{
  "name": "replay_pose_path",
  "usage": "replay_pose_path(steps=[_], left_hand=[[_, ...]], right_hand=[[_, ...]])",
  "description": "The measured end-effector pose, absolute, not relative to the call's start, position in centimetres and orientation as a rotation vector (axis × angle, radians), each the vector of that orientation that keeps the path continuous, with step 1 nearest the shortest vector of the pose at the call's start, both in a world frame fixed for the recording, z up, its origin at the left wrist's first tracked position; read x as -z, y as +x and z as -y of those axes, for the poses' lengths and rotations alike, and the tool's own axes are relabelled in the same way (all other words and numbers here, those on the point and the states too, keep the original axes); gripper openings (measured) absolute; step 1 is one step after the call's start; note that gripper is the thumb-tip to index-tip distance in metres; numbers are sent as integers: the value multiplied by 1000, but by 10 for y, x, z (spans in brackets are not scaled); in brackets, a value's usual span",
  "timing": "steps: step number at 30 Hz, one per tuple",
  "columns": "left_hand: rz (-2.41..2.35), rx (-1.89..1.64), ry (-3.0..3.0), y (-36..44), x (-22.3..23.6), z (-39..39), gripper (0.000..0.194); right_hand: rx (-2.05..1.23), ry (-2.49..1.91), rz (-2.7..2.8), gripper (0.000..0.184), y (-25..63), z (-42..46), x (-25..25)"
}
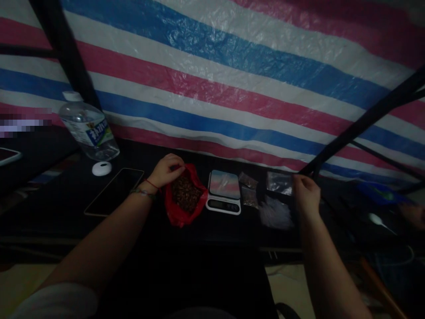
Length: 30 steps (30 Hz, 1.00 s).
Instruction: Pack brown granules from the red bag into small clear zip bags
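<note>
My left hand (167, 171) is closed on the upper left rim of a red plastic bag (175, 217), which stands open and holds brown, seed-like pieces (186, 195). Just right of it lies a white kitchen scale (223, 206) with a shiny square plate and a small clear bag or film on top. Two little clear bags (249, 197) with brown contents rest beside the scale. My right hand (307, 194) pinches the right edge of a flat clear plastic bag (279, 183). Below that bag is a pile of clear plastic bags (275, 212).
Left of my arm are a dark phone (114, 192), a white earphone case (102, 168) and a large clear bottle (94, 133). A striped sheet (215, 79) hangs behind the table, with black metal bars (361, 122). At far right lies a white spoon (378, 220), near another person's hand (413, 215).
</note>
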State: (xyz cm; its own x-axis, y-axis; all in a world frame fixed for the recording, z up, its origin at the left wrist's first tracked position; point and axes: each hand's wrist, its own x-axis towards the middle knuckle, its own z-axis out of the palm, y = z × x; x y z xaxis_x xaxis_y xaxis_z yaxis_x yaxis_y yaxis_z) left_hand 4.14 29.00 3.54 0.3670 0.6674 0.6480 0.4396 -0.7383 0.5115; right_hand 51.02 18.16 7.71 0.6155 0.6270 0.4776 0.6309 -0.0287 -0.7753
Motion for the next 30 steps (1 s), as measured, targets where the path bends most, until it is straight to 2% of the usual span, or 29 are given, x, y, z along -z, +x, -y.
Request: replay_pose_path(steps=[5, 9, 12, 14, 17, 20, 23, 27, 30], left_hand=[[-1029, -1325, 2317, 39, -26, -297, 19], [-1072, -1366, 2279, 39, -23, -300, 21], [-1056, -1434, 2247, 38, -23, -300, 21], [-1044, -1495, 2221, 37, -24, -299, 22], [-1045, -1522, 2176, 36, -23, -300, 25], [-1034, -1500, 2123, 36, -22, -301, 31], [-1010, -1502, 2075, 36, -19, -302, 35], [-983, -1510, 2035, 37, -16, -303, 35], [-971, -1540, 1990, 37, -16, -303, 34]], right_hand=[[-152, -2198, 1365, 40, 574, -153, -15], [299, -2215, 1504, 46, 575, -153, -1], [384, -2093, 1613, 44, 550, -168, -17], [246, -1994, 1788, 40, 525, -182, -32], [-168, -1876, 2164, 36, 486, -198, -46], [-479, -1792, 2427, 54, 457, -206, -47], [-521, -1722, 2579, 62, 442, -209, -42], [-463, -1637, 2613, 50, 440, -214, -46], [-441, -1736, 2398, 34, 454, -224, -62]])
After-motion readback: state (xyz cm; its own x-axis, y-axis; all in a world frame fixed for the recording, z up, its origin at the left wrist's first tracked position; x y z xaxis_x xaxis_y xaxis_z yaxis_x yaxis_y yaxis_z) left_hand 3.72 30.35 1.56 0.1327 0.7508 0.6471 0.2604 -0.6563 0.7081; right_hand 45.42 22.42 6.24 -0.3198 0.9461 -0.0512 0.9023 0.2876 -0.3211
